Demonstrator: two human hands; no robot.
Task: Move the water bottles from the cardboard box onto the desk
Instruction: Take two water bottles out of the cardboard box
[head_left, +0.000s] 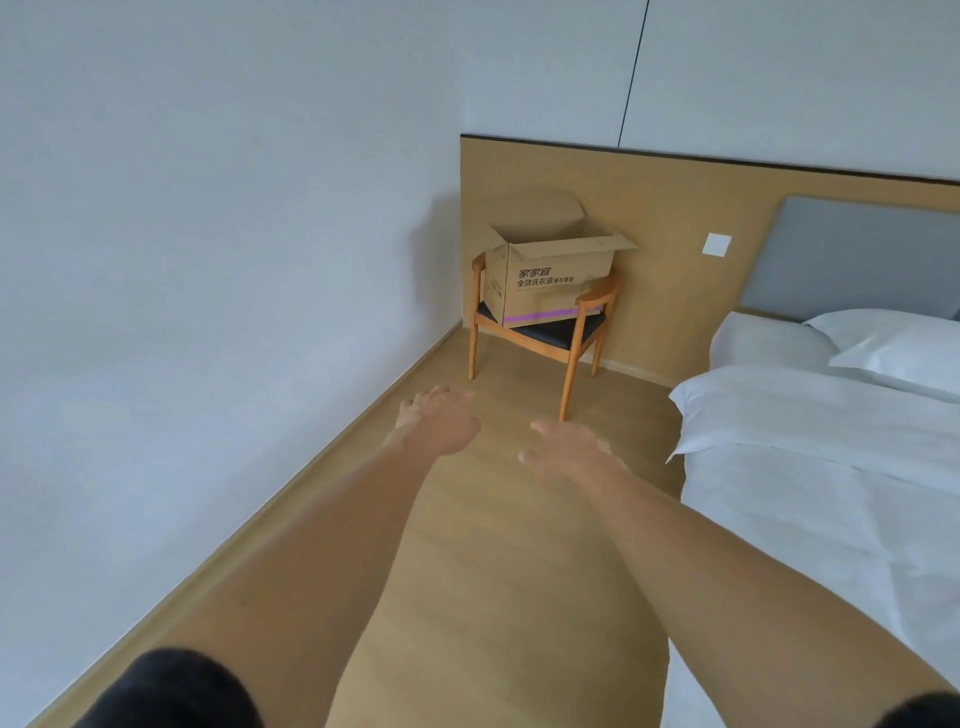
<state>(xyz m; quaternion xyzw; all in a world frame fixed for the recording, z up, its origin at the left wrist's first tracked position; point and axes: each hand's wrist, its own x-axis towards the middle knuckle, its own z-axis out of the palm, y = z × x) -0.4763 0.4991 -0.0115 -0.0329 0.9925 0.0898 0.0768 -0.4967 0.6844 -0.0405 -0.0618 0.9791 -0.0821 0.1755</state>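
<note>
The cardboard box (550, 280) carries dark printed Chinese characters on its front face: a larger top line reading 家家宜, and below it 全效洗衣液, followed by smaller characters too blurred to read. The side face's print is illegible.

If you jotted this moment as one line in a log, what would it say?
stage: approach | left hand: open, holding nothing | right hand: open, holding nothing | cardboard box: flaps open, on chair | bottles, desk: unseen
</note>
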